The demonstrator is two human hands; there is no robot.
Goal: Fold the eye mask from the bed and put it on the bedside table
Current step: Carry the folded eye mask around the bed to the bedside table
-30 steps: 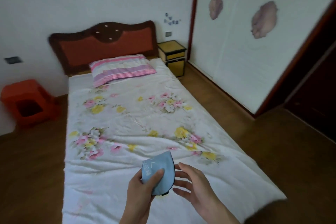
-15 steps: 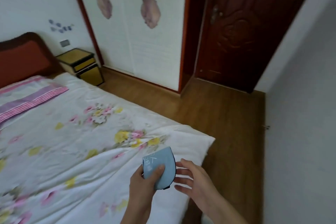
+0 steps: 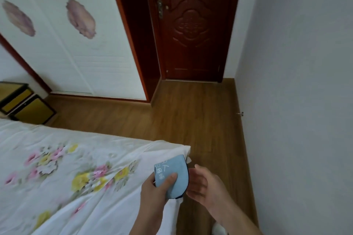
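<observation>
The light blue eye mask [image 3: 176, 170] is folded in half, dark edge to the right, held up over the foot corner of the bed [image 3: 57, 168]. My left hand [image 3: 158, 189] grips it, thumb pressed on its front. My right hand [image 3: 200, 183] is just right of the mask with fingers curled loosely; whether they touch its back edge is hidden. The yellow and black bedside table [image 3: 24, 103] stands at the far left edge of the view, beside the bed.
A white wardrobe [image 3: 76, 44] with pink flower prints runs along the far wall. A dark red door [image 3: 191, 25] is shut beyond it. Wooden floor [image 3: 200, 120] stretches between bed and the grey wall [image 3: 296, 82] on the right.
The view has swung right, from the bed's head toward the door. The bedside table slid to the left edge. Both hands stay together with the folded mask in the left.
</observation>
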